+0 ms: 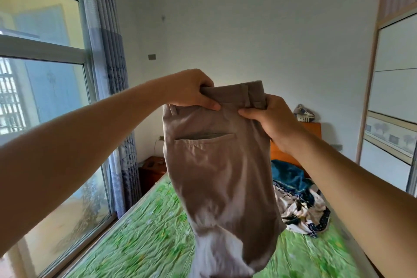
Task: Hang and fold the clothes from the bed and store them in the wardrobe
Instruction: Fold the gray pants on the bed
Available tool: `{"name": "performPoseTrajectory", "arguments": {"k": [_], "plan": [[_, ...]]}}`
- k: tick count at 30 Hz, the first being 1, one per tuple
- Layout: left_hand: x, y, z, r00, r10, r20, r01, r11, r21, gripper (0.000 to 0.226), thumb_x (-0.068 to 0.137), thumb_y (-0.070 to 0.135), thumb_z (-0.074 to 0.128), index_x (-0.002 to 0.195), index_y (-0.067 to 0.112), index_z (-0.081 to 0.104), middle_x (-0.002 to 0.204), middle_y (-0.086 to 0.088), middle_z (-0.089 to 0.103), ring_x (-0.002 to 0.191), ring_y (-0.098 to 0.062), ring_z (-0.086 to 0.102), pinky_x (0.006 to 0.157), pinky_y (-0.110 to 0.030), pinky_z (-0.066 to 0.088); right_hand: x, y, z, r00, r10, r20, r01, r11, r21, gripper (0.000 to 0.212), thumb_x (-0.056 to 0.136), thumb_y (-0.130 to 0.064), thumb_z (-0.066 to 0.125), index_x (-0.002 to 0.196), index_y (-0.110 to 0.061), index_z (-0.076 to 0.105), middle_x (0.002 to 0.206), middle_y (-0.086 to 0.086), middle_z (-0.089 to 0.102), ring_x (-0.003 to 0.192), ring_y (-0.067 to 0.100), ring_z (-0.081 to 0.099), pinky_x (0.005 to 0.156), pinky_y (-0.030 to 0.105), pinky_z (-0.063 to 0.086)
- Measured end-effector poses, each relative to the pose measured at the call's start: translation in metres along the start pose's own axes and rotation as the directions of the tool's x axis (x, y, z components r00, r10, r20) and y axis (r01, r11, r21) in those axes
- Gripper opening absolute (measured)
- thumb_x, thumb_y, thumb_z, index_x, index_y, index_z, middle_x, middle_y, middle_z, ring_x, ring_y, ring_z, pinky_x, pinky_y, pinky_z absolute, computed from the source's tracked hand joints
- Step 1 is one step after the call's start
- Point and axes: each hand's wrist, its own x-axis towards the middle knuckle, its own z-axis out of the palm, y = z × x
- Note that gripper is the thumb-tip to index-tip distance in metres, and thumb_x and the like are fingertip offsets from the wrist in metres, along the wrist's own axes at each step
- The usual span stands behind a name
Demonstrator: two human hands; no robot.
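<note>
A pair of beige trousers [221, 176] hangs in the air in front of me, held by the waistband, with a back pocket facing me. My left hand [191, 90] grips the left end of the waistband. My right hand [270, 117] pinches the right end. The legs drop out of view at the bottom edge, above the bed [140, 239] with its green floral sheet. A crumpled pile of patterned and teal clothes [300, 201] lies on the bed's far right side. The wardrobe [392, 106] with pale sliding doors stands along the right wall.
A large window [45, 97] with a blue-grey curtain [112, 88] fills the left wall beside the bed. A dark wooden nightstand [151, 169] sits at the far corner. The orange headboard [291, 149] has a small striped item [303, 114] on top.
</note>
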Motion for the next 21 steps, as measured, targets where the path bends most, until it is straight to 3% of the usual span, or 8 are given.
{"name": "performPoseTrajectory", "arguments": {"k": [3,4,6,8,11,15,18,21], "plan": [[-0.033,-0.025,0.005,0.986,-0.123,-0.114,0.093,0.966,-0.243,0.058,0.059,0.071,0.08,0.105,0.042,0.062,0.1,0.018,0.067,0.088,-0.004,0.067,0.073,-0.026,0.055,0.002,0.006,0.001,0.999,0.032,0.021,-0.035,0.98,0.196,0.019,0.083,-0.004,0.075,0.092,-0.02,0.08,0.095,0.006,0.079,0.087,0.021,0.076,0.07,0.028,0.06],[-0.048,-0.034,0.014,0.973,-0.193,-0.123,0.119,0.887,-0.445,0.069,0.061,0.063,0.085,0.119,0.04,0.058,0.111,0.01,0.068,0.098,-0.012,0.069,0.081,-0.033,0.058,0.002,0.006,0.001,0.998,0.052,0.036,-0.059,0.968,0.244,0.019,0.083,-0.004,0.074,0.093,-0.018,0.081,0.097,0.009,0.078,0.089,0.023,0.076,0.07,0.028,0.06],[-0.073,-0.05,0.04,0.953,-0.299,-0.042,0.156,0.607,-0.779,0.073,0.07,0.041,0.087,0.133,0.031,0.052,0.117,0.002,0.071,0.11,-0.021,0.068,0.092,-0.044,0.055,0.001,0.007,0.0,0.995,0.076,0.063,-0.092,0.95,0.298,0.019,0.084,-0.003,0.073,0.097,-0.015,0.08,0.101,0.013,0.077,0.093,0.027,0.076,0.074,0.033,0.062],[-0.087,-0.052,0.065,0.95,-0.306,0.064,0.193,0.414,-0.89,0.056,0.077,0.029,0.081,0.127,0.02,0.059,0.113,-0.001,0.074,0.11,-0.022,0.068,0.097,-0.048,0.053,-0.004,0.005,0.001,0.994,0.095,0.057,-0.108,0.938,0.328,0.019,0.083,0.0,0.072,0.095,-0.013,0.08,0.101,0.014,0.077,0.092,0.028,0.076,0.073,0.032,0.061],[-0.095,-0.038,0.073,0.936,-0.35,0.044,0.153,0.291,-0.945,0.041,0.076,0.024,0.074,0.113,0.006,0.066,0.104,-0.005,0.074,0.105,-0.023,0.07,0.091,-0.042,0.058,-0.015,-0.007,0.001,0.996,0.094,0.007,-0.092,0.952,0.292,0.018,0.083,-0.001,0.072,0.095,-0.012,0.079,0.099,0.014,0.077,0.091,0.027,0.076,0.073,0.032,0.061],[-0.096,-0.018,0.055,0.936,-0.339,-0.098,-0.002,0.274,-0.962,0.032,0.087,0.019,0.071,0.117,0.007,0.067,0.109,-0.008,0.074,0.105,-0.025,0.07,0.086,-0.037,0.06,-0.032,-0.04,-0.011,0.993,0.045,-0.108,-0.022,0.979,0.204,0.025,0.077,-0.009,0.075,0.102,-0.01,0.078,0.101,0.015,0.077,0.095,0.031,0.075,0.083,0.04,0.061],[-0.104,0.009,0.05,0.932,-0.336,-0.137,-0.011,0.354,-0.935,0.022,0.097,0.006,0.059,0.119,0.001,0.063,0.112,-0.017,0.068,0.104,-0.029,0.066,0.099,-0.047,0.054,-0.056,-0.061,-0.013,0.98,0.035,-0.195,-0.018,0.996,0.085,0.023,0.072,-0.016,0.075,0.095,-0.015,0.08,0.097,0.012,0.078,0.092,0.03,0.075,0.084,0.043,0.061],[-0.124,0.035,0.049,0.933,-0.326,-0.151,-0.034,0.337,-0.941,0.026,0.1,-0.001,0.05,0.125,-0.001,0.057,0.113,-0.019,0.063,0.102,-0.028,0.06,0.105,-0.05,0.048,-0.089,-0.077,-0.01,0.966,0.056,-0.252,-0.046,0.998,0.044,0.018,0.072,-0.014,0.076,0.089,-0.019,0.081,0.094,0.011,0.078,0.09,0.029,0.075,0.086,0.044,0.06]]}}
